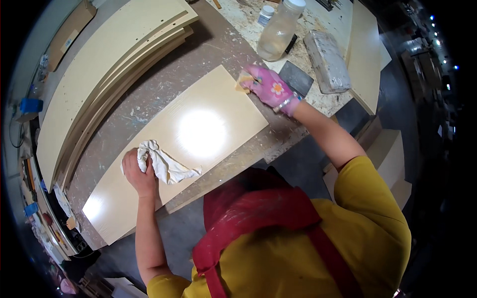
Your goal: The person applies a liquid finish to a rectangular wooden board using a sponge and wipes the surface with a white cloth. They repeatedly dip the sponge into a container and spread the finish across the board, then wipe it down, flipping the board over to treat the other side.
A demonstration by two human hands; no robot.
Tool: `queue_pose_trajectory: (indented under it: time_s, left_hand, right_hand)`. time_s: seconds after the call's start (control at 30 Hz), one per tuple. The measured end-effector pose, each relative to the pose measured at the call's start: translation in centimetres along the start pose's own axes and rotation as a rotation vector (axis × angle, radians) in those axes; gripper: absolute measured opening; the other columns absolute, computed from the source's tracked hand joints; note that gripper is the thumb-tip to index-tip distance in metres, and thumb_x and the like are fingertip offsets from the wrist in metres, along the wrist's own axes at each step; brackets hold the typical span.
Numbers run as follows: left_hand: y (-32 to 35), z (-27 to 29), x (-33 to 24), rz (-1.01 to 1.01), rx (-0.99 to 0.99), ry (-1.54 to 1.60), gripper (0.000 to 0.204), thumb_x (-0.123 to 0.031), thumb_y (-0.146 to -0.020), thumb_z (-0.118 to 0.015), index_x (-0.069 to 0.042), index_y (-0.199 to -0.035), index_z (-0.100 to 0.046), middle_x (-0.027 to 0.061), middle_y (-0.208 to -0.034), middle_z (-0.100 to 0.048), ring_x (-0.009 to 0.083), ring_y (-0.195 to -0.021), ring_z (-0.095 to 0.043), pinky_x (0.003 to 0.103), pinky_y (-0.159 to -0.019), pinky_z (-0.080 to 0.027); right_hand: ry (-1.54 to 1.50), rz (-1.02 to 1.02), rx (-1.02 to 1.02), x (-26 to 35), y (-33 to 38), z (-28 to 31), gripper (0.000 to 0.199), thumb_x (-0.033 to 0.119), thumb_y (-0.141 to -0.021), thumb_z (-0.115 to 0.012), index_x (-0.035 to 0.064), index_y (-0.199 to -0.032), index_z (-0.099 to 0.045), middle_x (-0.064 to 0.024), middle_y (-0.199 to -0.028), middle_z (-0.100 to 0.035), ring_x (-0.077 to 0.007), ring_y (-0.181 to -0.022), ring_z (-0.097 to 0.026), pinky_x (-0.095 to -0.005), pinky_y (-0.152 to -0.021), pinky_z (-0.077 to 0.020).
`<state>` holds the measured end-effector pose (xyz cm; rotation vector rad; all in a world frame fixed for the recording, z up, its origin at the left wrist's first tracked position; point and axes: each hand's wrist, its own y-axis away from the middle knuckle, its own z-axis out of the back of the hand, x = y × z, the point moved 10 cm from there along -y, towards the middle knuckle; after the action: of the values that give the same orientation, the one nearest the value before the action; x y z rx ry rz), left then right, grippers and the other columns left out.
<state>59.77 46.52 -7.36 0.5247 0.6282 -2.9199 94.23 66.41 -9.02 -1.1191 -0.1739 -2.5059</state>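
Observation:
A pale cream wooden panel (pixel 164 124) lies slantwise on the workbench, a bright lamp reflection on its glossy face. Bare and curled, my left hand (pixel 139 171) rests on the panel's left part and grips a crumpled white cloth (pixel 166 166) that trails to the right. My right hand (pixel 266 87) wears a pink flowered glove and is at the panel's far right end. Its fingers are closed on a small tan pad (pixel 243 82), perhaps a sponge, which touches or nearly touches the panel's edge. The glove hides part of this pad.
Several curved cream panels (pixel 99 64) are stacked at the back left. Beyond my right hand stand a clear bottle (pixel 276 37) and a small white jar (pixel 266 15). A dark grey square (pixel 296 78) and a plastic-wrapped block (pixel 328 62) lie beside them. Another panel (pixel 365 54) is farther right.

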Motion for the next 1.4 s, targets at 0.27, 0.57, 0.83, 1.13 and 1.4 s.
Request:
queue_pose_trajectory:
  time_s: [0.27,0.57,0.83,1.13,1.4]
  left_hand:
    - [-0.8,-0.4,0.3,0.104,0.095,0.083,0.037,-0.011,-0.079,-0.063,-0.002,-0.114,-0.058,0.0124,-0.121,-0.061,0.0335,-0.113,-0.056,0.04,-0.095,-0.044]
    - [-2.8,-1.5,0.1,0.028,0.292,0.027,0.033,-0.015,-0.08,-0.062,-0.002,-0.11,-0.06,0.0138,-0.123,-0.059,0.0339,-0.109,-0.057,0.04,-0.092,-0.045]
    - [-0.9,-1.9,-0.5,0.094,0.213,0.08,0.03,-0.012,-0.081,-0.062,-0.001,-0.109,-0.06,0.0143,-0.122,-0.059,0.0346,-0.107,-0.058,0.039,-0.092,-0.045]
    - [-1.0,-2.0,0.0,0.007,0.216,0.066,0.039,-0.012,-0.082,-0.062,0.0,-0.119,-0.057,0.0181,-0.119,-0.06,0.036,-0.106,-0.058,0.04,-0.091,-0.045]
    - [-1.1,-0.8,-0.6,0.155,0.267,0.424,0.037,-0.006,-0.082,-0.059,-0.004,-0.118,-0.059,0.0171,-0.113,-0.062,0.0361,-0.101,-0.059,0.039,-0.089,-0.047]
  right_hand:
    - [0.002,-0.029,0.156,-0.3,11.3,2.1,0.029,0.024,-0.087,-0.062,0.0042,-0.108,-0.059,-0.0136,-0.097,-0.065,-0.0315,-0.087,-0.063,-0.0386,-0.077,-0.05]
    - [-0.422,-0.277,-0.159,-2.7,12.6,5.0,0.035,0.021,-0.089,-0.064,-0.0012,-0.114,-0.054,-0.0072,-0.09,-0.062,-0.0099,-0.082,-0.058,-0.0264,-0.071,-0.0483]
    - [-0.098,-0.225,-0.319,-1.6,17.9,4.8,0.036,0.027,-0.088,-0.064,0.0031,-0.113,-0.056,-0.0185,-0.099,-0.065,-0.0302,-0.091,-0.065,-0.035,-0.079,-0.0513]
    - [0.205,-0.203,-0.452,-1.1,19.7,3.2,0.028,0.015,-0.082,-0.068,0.0062,-0.105,-0.058,-0.0146,-0.097,-0.063,-0.0361,-0.087,-0.063,-0.0404,-0.071,-0.0526]
    - [0.098,-0.305,-0.548,-1.0,20.5,2.0,0.027,0.023,-0.087,-0.064,0.0071,-0.108,-0.056,-0.0181,-0.1,-0.064,-0.0371,-0.086,-0.064,-0.0423,-0.072,-0.0521]
